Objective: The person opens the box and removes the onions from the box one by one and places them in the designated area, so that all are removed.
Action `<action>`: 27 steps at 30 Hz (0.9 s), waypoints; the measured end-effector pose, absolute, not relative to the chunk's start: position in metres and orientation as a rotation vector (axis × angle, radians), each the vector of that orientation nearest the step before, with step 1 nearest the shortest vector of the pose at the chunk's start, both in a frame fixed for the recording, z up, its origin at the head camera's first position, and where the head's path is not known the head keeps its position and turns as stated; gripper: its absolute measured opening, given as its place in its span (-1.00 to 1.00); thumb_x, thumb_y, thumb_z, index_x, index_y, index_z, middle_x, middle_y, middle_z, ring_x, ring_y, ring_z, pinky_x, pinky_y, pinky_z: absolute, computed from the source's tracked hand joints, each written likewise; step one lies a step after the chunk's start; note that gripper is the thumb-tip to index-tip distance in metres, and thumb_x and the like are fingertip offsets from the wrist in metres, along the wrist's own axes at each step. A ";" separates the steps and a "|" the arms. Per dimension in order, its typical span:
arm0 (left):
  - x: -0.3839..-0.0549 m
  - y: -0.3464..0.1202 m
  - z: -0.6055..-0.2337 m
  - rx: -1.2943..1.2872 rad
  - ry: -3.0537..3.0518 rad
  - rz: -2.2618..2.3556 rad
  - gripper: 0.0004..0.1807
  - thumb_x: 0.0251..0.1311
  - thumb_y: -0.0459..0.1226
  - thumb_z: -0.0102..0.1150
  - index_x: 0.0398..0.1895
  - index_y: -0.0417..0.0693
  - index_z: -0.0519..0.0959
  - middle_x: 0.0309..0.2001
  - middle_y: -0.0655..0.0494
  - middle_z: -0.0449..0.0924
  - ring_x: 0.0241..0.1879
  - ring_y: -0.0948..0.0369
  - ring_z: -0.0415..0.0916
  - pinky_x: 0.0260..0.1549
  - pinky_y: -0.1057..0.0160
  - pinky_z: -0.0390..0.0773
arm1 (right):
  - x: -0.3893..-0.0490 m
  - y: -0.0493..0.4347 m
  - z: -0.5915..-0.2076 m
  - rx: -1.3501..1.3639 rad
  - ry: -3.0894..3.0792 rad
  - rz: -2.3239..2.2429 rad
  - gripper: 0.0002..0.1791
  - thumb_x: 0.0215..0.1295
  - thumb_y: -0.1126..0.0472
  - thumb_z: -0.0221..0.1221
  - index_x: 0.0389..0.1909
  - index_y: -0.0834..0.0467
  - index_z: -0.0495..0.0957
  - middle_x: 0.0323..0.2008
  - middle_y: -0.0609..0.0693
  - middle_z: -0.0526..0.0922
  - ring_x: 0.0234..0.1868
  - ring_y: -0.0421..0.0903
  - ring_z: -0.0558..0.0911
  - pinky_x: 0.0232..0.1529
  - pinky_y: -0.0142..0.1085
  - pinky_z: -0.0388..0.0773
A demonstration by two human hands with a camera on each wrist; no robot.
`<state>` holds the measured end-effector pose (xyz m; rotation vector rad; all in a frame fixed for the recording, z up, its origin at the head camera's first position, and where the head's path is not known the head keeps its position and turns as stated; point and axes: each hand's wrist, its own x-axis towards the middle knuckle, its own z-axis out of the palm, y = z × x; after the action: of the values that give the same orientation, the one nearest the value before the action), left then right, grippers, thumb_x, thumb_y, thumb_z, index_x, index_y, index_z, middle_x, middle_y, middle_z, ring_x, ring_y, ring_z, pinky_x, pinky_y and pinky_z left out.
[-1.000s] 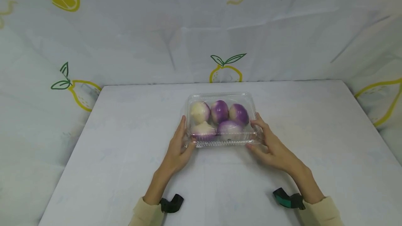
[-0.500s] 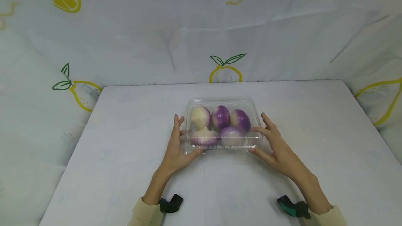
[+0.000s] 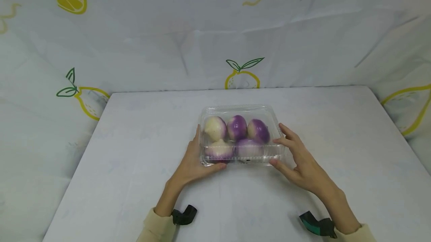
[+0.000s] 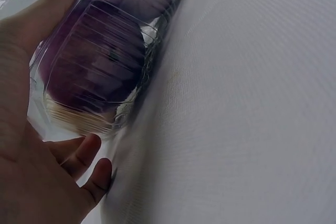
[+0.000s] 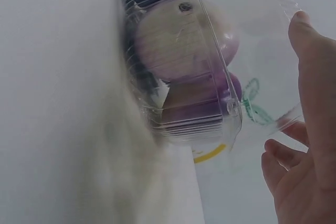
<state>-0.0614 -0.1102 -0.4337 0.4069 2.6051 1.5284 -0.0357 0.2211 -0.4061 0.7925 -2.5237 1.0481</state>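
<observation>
A clear plastic clamshell container [image 3: 242,110] stands mid-table, its lid down over several round purple-and-white vegetables [image 3: 237,127]. My left hand [image 3: 192,161] grips its left end, the thumb along the front edge and the fingers against the side. In the left wrist view the thumb lies on the plastic, with curled fingertips [image 4: 90,148] beside the container's end. At the front right corner my right hand [image 3: 301,163] holds the lid's edge between thumb and fingers. The right wrist view shows the thumb [image 5: 303,30] at the ridged rim of the clear lid [image 5: 262,45].
The white-covered table [image 3: 134,141] ends at a back edge just before a white curtain [image 3: 151,47] with lemon prints. Black wrist mounts [image 3: 185,215] sit at both cuffs, close over the tabletop.
The container has come slightly toward me. My left fingers, spread half a second ago, now lie along its side, the thumb further right. My right hand has shifted a little right and nearer.
</observation>
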 end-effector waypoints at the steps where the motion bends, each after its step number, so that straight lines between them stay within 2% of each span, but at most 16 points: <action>1: -0.062 -0.110 -0.434 0.429 2.612 1.513 0.57 -0.17 -0.03 0.66 0.67 -0.07 -0.39 0.58 -0.22 0.15 0.55 -0.14 0.14 0.50 -0.30 0.13 | -0.036 0.221 -0.405 0.789 -2.516 1.035 -0.40 0.37 -0.05 0.32 0.27 0.17 0.41 0.55 0.24 0.19 0.54 0.01 0.27 0.51 -0.28 0.25; 5: -0.064 -0.110 -0.434 0.537 2.595 1.527 0.54 -0.15 -0.03 0.66 0.68 0.07 -0.38 0.46 -0.10 0.38 0.43 -0.01 0.39 0.45 -0.18 0.31 | -0.037 0.219 -0.399 0.769 -2.484 1.040 -0.38 0.45 -0.11 0.21 0.31 0.23 0.37 0.54 0.23 0.22 0.53 -0.02 0.28 0.50 -0.19 0.27; 8: -0.064 -0.110 -0.434 0.574 2.568 1.558 0.51 -0.15 -0.03 0.67 0.68 0.21 -0.34 0.40 0.06 0.45 0.38 0.12 0.44 0.44 -0.10 0.34 | -0.039 0.217 -0.395 0.782 -2.431 1.110 -0.36 0.50 -0.14 0.12 0.30 0.30 0.32 0.51 0.32 0.22 0.59 -0.14 0.19 0.53 -0.49 0.05; 11: -0.063 -0.111 -0.434 0.561 2.559 1.553 0.49 -0.14 0.00 0.66 0.68 0.24 -0.32 0.42 0.13 0.41 0.42 0.18 0.38 0.49 -0.07 0.28 | -0.044 0.213 -0.391 0.806 -2.372 1.123 -0.32 0.54 -0.21 0.01 0.27 0.32 0.27 0.49 0.34 0.24 0.59 -0.21 0.17 0.53 -0.51 0.03; 14: -0.062 -0.111 -0.434 0.554 2.554 1.530 0.49 -0.09 -0.02 0.64 0.68 0.17 -0.37 0.49 0.03 0.33 0.49 0.11 0.31 0.52 -0.09 0.22 | -0.048 0.211 -0.386 0.808 -2.335 1.079 -0.35 0.56 -0.20 -0.03 0.25 0.30 0.22 0.47 0.33 0.28 0.58 -0.20 0.21 0.52 -0.51 0.06; 16: -0.060 -0.112 -0.434 0.530 2.560 1.503 0.50 -0.06 -0.02 0.62 0.67 0.15 -0.42 0.57 -0.07 0.19 0.55 0.03 0.20 0.53 -0.14 0.16 | -0.050 0.209 -0.383 0.777 -2.348 1.063 -0.39 0.58 -0.14 -0.02 0.27 0.31 0.17 0.47 0.32 0.29 0.57 -0.18 0.23 0.51 -0.51 0.08; 18: -0.060 -0.112 -0.434 0.517 2.547 1.497 0.47 -0.05 -0.01 0.60 0.67 0.19 -0.40 0.59 -0.07 0.14 0.57 0.01 0.15 0.54 -0.15 0.15 | -0.052 0.208 -0.379 0.726 -2.383 1.065 -0.44 0.57 0.02 0.03 0.28 0.33 0.12 0.47 0.32 0.29 0.57 -0.08 0.25 0.51 -0.47 0.11; 22: -0.058 -0.111 -0.433 0.470 2.529 1.500 0.42 -0.05 0.04 0.60 0.68 0.23 -0.31 0.59 -0.04 0.12 0.59 0.00 0.08 0.52 -0.19 0.16 | -0.055 0.206 -0.372 0.618 -2.438 1.105 -0.46 0.43 0.31 0.09 0.26 0.36 0.05 0.48 0.30 0.29 0.52 0.23 0.30 0.56 -0.18 0.21; 24: -0.057 -0.111 -0.432 0.441 2.526 1.491 0.44 -0.04 0.05 0.59 0.68 0.19 -0.33 0.60 -0.07 0.11 0.60 -0.02 0.05 0.52 -0.21 0.15 | -0.058 0.204 -0.369 0.594 -2.422 1.121 -0.49 0.42 0.35 0.08 0.24 0.35 0.05 0.46 0.30 0.31 0.45 0.36 0.36 0.54 -0.19 0.25; 27: -0.055 -0.112 -0.431 0.384 2.524 1.460 0.48 -0.03 0.07 0.58 0.67 0.14 -0.42 0.62 -0.17 0.04 0.63 -0.07 -0.02 0.53 -0.24 0.09 | -0.063 0.201 -0.364 0.583 -2.372 1.147 -0.56 0.51 0.32 0.03 0.22 0.34 0.06 0.43 0.29 0.34 0.38 0.31 0.43 0.45 -0.43 0.28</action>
<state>-0.0547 -0.1117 -0.4314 0.3841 2.5236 1.4602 -0.0629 0.2010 -0.3640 0.5832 -2.3723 1.1468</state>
